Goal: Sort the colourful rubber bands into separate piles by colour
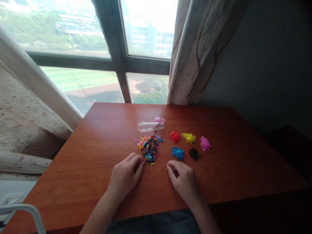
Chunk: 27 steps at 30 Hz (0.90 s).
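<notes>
A mixed pile of small rubber bands [149, 148] in several colours lies in the middle of the brown wooden table. My left hand [126, 172] rests at the pile's near left edge, its thumb and fingertips drawn together against the outermost bands. Whether a band is pinched there cannot be made out. To the right of the pile, my right hand [182, 175] sits on the table with fingers curled and the thumb meeting the fingertips; what they hold, if anything, is hidden. Just beyond it are a blue heap of bands [177, 153] and a black heap [194, 153].
Farther back are a red heap [175, 136], a yellow heap [189, 137] and a pink heap [205, 143]. Behind the mixed pile, a clear plastic bottle [149, 126] lies on its side, with a pink looped cap [159, 120] beyond. A window and curtains [192, 48] border the table's far edge.
</notes>
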Tool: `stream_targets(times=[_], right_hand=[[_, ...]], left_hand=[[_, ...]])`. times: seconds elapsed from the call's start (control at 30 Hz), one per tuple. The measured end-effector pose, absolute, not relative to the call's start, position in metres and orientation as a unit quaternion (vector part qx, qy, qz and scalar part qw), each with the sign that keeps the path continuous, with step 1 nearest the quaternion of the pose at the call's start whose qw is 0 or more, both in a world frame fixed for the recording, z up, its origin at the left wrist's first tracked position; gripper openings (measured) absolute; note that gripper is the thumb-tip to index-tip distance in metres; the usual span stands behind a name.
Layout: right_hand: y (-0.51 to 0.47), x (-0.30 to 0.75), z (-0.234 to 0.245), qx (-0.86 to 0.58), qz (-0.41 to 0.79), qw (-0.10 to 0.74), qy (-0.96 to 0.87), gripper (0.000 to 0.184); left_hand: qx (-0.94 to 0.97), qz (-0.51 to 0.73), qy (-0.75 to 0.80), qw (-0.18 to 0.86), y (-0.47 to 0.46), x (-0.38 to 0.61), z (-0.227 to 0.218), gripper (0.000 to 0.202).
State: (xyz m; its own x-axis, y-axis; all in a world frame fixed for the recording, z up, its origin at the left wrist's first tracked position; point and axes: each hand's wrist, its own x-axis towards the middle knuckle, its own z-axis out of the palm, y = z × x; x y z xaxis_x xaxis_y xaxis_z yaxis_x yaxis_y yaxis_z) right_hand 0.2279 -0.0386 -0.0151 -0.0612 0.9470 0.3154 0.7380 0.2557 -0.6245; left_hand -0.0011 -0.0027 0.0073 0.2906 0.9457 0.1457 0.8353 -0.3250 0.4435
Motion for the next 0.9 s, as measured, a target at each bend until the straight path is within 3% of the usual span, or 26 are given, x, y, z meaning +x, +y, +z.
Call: stream_targets(times=[0.6, 0.9], right_hand=[[-0.039, 0.228, -0.015, -0.591, 0.149, 0.340, -0.716, 0.016], [-0.041, 0.226, -0.014, -0.588, 0.125, 0.316, -0.734, 0.017]], left_hand=[[0.783, 0.272, 0.527, 0.188, 0.000, -0.001, 0.009, 0.015], [0.845, 0.232, 0.440, 0.197, 0.025, 0.071, 0.034, 0.014]])
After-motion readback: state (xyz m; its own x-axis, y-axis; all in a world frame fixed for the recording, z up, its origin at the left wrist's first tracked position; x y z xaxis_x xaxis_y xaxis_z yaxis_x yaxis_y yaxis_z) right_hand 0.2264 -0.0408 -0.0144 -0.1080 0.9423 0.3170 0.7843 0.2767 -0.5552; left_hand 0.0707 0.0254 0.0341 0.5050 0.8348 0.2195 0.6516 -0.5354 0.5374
